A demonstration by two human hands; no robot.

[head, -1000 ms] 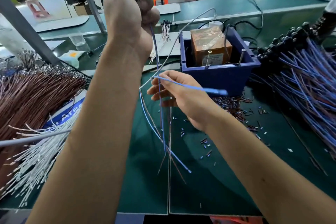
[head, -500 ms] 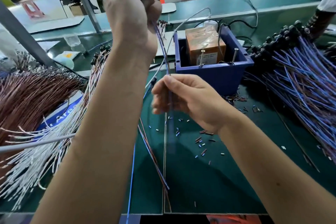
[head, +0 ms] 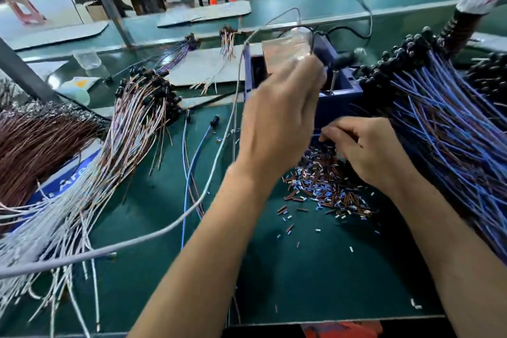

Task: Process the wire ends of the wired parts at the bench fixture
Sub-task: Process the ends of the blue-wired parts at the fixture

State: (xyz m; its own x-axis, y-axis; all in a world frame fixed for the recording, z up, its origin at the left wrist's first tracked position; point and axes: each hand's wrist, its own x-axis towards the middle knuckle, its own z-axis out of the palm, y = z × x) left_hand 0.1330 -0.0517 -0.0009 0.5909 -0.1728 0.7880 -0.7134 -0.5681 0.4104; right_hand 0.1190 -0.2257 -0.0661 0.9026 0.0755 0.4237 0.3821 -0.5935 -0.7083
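Your left hand [head: 277, 121] blurred at blue fixture [head: 340, 93], grip unclear | right hand [head: 365, 151] pinches wire end over bench's stripped-scrap pile [head: 326, 186], feeding it in.

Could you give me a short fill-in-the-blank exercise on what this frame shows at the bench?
1. The box-shaped fixture behind the hands is coloured ____.
2. The heap of cut wire bits lies on the green mat, just below the ____ hand.
3. The big bundle of blue wires lies on the ____ side of the bench.
4. The left hand is raised in front of the ____.

Missing words: blue; right; right; fixture
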